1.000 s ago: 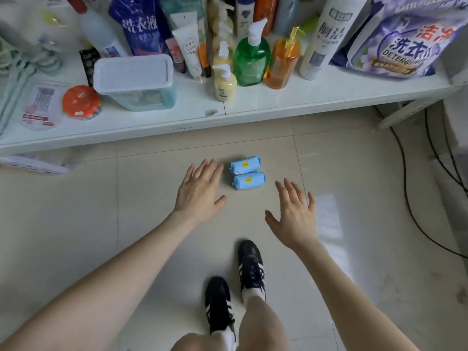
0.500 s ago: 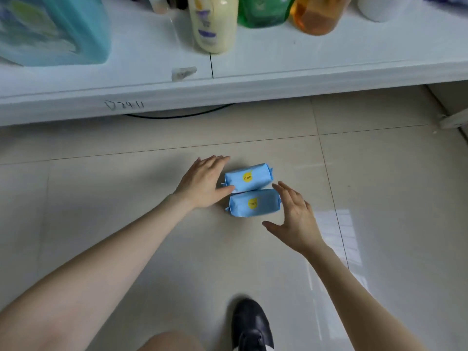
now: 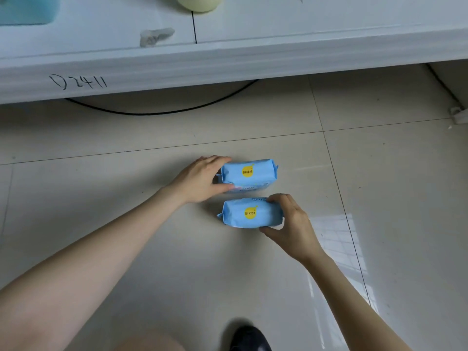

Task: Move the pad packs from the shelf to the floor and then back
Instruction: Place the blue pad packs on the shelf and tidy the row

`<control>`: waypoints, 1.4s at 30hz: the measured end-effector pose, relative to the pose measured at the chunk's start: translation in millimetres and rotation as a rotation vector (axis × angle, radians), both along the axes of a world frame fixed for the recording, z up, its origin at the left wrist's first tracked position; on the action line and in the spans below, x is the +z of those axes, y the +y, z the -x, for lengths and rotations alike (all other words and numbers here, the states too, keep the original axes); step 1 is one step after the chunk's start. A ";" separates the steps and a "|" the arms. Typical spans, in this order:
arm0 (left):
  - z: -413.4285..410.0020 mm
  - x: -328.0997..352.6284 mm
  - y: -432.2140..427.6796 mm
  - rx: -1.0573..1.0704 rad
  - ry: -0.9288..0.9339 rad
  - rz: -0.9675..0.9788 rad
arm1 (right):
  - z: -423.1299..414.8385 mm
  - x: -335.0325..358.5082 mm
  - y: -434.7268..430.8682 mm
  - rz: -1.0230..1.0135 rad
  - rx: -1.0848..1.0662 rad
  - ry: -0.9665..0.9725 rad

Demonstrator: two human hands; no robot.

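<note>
Fingers of the left hand (image 3: 200, 181) curl over the top of the farther pad pack (image 3: 249, 173) at its left end, and the thumb presses the side of the pack that faces the person, so this hand grips the pack. The right hand (image 3: 293, 224) grips the nearer pad pack (image 3: 250, 214) at its right end, with its fingers bent over the far edge and its thumb under the near edge. Both packs are light blue with a round yellow label on top. They lie parallel between the two hands with a narrow gap between them, low over the tiled floor (image 3: 101, 198). Whether either one is lifted off the tiles cannot be told.

Beyond the left hand, a black cable (image 3: 164, 112) curves along the floor under the white shelf (image 3: 278, 59), whose front edge bears the handwritten mark "D2411". On the shelf, well beyond both hands, stand the base of a cream bottle (image 3: 200, 2) and part of a teal container (image 3: 25, 11), with a scrap of tape (image 3: 155, 36) between them. Behind the right hand, at the bottom of the view, is the toe of a black shoe (image 3: 249, 338).
</note>
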State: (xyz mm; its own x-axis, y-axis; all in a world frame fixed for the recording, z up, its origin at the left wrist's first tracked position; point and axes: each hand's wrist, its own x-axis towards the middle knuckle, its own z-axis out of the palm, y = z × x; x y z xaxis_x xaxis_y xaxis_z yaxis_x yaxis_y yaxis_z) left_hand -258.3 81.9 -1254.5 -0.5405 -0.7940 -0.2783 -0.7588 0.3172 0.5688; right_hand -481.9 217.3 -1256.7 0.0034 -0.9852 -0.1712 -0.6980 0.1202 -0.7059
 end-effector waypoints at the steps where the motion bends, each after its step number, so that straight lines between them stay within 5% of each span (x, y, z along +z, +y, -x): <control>1: 1.9 -0.2 -2.0 0.010 0.027 -0.023 | 0.3 -0.3 -1.7 -0.009 0.003 -0.015; 11: 7.2 1.8 -0.2 0.240 0.167 -0.134 | 9.1 13.6 2.5 -0.210 -0.124 -0.102; 20: -18.3 76.6 23.5 0.479 0.208 -0.229 | 6.0 90.6 17.8 -0.394 -0.203 -0.174; 42: -76.2 536.8 103.8 0.644 0.355 -0.234 | -23.5 534.0 40.2 -0.401 0.030 -0.236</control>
